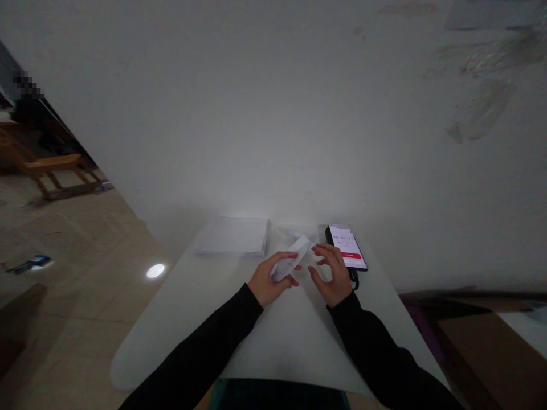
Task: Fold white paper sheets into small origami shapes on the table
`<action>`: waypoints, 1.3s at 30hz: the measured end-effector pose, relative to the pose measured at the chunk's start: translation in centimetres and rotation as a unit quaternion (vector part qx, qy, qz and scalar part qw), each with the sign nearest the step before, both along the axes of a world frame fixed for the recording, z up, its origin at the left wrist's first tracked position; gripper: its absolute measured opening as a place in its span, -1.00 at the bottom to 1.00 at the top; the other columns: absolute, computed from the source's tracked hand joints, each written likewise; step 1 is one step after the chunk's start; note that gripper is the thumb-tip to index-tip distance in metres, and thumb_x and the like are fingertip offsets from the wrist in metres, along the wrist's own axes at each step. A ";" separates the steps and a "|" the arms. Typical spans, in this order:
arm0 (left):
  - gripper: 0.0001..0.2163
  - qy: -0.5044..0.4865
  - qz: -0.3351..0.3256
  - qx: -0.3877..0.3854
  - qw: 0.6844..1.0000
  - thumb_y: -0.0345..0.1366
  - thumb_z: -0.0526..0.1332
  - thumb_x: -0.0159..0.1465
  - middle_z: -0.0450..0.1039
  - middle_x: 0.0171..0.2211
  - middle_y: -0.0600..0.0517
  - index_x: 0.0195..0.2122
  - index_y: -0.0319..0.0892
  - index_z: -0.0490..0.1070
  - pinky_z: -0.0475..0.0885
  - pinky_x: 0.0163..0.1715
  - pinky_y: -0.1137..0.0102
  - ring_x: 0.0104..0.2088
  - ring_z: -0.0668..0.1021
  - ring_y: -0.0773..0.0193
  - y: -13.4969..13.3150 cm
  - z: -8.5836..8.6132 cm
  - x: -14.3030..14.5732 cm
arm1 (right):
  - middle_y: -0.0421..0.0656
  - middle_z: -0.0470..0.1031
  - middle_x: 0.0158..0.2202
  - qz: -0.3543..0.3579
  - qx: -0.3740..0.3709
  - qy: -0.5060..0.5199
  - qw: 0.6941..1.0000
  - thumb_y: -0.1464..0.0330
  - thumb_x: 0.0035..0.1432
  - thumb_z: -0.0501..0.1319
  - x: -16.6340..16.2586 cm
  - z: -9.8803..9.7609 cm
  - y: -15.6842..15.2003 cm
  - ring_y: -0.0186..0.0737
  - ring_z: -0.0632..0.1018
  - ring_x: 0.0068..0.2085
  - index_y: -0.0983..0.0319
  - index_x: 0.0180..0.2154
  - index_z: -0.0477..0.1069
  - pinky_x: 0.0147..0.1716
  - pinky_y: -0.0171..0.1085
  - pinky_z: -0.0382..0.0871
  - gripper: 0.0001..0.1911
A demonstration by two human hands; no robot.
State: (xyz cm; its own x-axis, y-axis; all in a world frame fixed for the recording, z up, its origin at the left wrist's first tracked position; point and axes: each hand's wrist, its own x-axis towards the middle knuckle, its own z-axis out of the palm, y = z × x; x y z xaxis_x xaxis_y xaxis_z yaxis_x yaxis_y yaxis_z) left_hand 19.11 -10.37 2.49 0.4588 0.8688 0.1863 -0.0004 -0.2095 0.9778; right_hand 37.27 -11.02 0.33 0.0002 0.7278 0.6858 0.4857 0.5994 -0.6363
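Over the middle of a white table (179,319), my left hand (271,279) grips a folded piece of white paper (293,259) between thumb and fingers. The paper tilts up toward the right, and part of it is hidden by the fingers. My right hand (334,276) is close by on the right, its thumb and fingers curved apart with nothing between them. Its fingertips are near the paper's upper end; I cannot tell if they touch it. Behind the paper lies something pale and partly hidden, too unclear to name.
A stack of white paper (235,234) lies at the back left of the table, against the wall. At the back right rests a phone (348,247) showing a timer, with a cable at its lower end. Cardboard (491,341) stands right of the table; a wooden chair (55,165) is far left.
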 end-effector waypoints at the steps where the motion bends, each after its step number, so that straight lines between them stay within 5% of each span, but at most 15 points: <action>1: -0.54 0.002 -0.022 0.007 1.000 -0.54 0.13 -0.01 0.43 -0.20 -0.07 -0.04 -0.20 0.26 0.43 -0.38 0.38 -0.44 0.54 0.29 0.0 0.2 -0.1 | -0.03 0.25 -0.02 0.003 0.000 -0.010 1.000 0.45 0.01 0.17 0.5 0.1 0.2 -0.10 0.37 -0.05 0.17 -0.02 0.27 -0.25 -0.16 0.44 -0.57; 4: -0.68 0.037 -0.064 0.044 0.996 -0.50 0.14 0.01 0.47 -0.36 -0.02 -0.16 -0.27 0.38 0.39 -0.36 0.41 -0.42 0.52 0.28 0.1 0.4 -0.4 | 0.00 0.23 0.05 0.061 -0.009 -0.011 0.998 0.42 0.05 0.17 1.6 0.5 0.6 -0.07 0.30 0.06 0.16 0.02 0.22 -0.15 -0.12 0.40 -0.55; 7: -0.85 0.107 -0.037 0.075 0.991 -0.38 0.17 0.08 0.45 -0.49 0.02 -0.34 -0.30 0.45 0.34 -0.43 0.46 -0.47 0.48 0.32 0.5 0.2 -0.7 | 0.00 0.26 0.05 0.155 -0.036 0.002 0.987 0.43 0.08 0.15 2.3 0.5 0.8 -0.09 0.32 0.07 0.17 -0.04 0.26 -0.13 -0.13 0.40 -0.64; 13: -0.73 0.155 0.022 0.086 0.984 -0.15 0.18 0.13 0.44 -0.49 0.03 -0.35 -0.29 0.46 0.27 -0.54 0.49 -0.53 0.42 0.36 1.3 -0.7 -1.2 | 0.01 0.31 0.02 0.262 -0.139 0.104 0.949 0.36 0.01 0.25 2.0 0.8 0.4 -0.13 0.46 -0.07 0.18 -0.03 0.26 -0.15 -0.16 0.43 -0.57; 16: -0.74 0.152 0.048 0.123 0.980 -0.15 0.18 0.14 0.47 -0.43 0.01 -0.32 -0.26 0.48 0.31 -0.51 0.47 -0.49 0.46 0.32 1.5 -0.9 -1.4 | 0.01 0.39 -0.05 0.265 -0.174 0.186 0.930 0.32 0.00 0.26 1.5 1.1 0.0 -0.17 0.55 -0.23 0.18 -0.01 0.21 -0.26 -0.18 0.47 -0.51; 20: -0.82 0.121 0.071 0.261 0.955 -0.22 0.21 0.14 0.51 -0.33 -0.04 -0.30 -0.16 0.51 0.35 -0.29 0.39 -0.32 0.51 0.26 2.0 -1.1 -1.6 | -0.11 0.54 -0.44 0.250 -0.246 0.230 0.908 0.27 -0.01 0.27 1.1 1.2 -0.3 -0.16 0.58 -0.40 0.23 0.02 0.14 -0.39 -0.17 0.50 -0.43; 25: -0.79 0.196 0.061 0.402 0.892 -0.30 0.13 0.20 0.51 -0.21 -0.01 -0.17 0.03 0.47 0.24 -0.17 0.27 -0.23 0.48 0.22 2.7 -1.4 -2.3 | -0.03 0.56 -0.43 0.272 -0.284 0.175 0.902 0.23 0.02 0.23 1.3 0.8 0.0 -0.17 0.58 -0.40 0.33 -0.31 0.41 -0.40 -0.21 0.49 -0.72; 39: -0.64 0.212 0.111 0.464 0.853 -0.48 0.13 0.19 0.36 0.02 0.06 -0.13 0.20 0.40 -0.02 0.01 0.14 0.02 0.35 0.18 1.9 -1.0 -2.0 | -0.15 0.54 -0.58 0.199 -0.287 0.260 0.900 0.22 -0.06 0.28 0.1 -0.5 0.2 -0.17 0.57 -0.56 0.31 -0.36 0.42 -0.60 -0.30 0.45 -0.72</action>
State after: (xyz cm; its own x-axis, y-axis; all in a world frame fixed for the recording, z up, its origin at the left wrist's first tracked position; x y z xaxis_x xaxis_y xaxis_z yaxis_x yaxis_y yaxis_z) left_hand 17.08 -8.47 1.53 0.4999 0.5119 0.6986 0.4527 -0.8421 0.2931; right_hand 37.41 -10.87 -0.14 -0.1264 0.9755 0.1799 -0.1479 0.1608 -0.9758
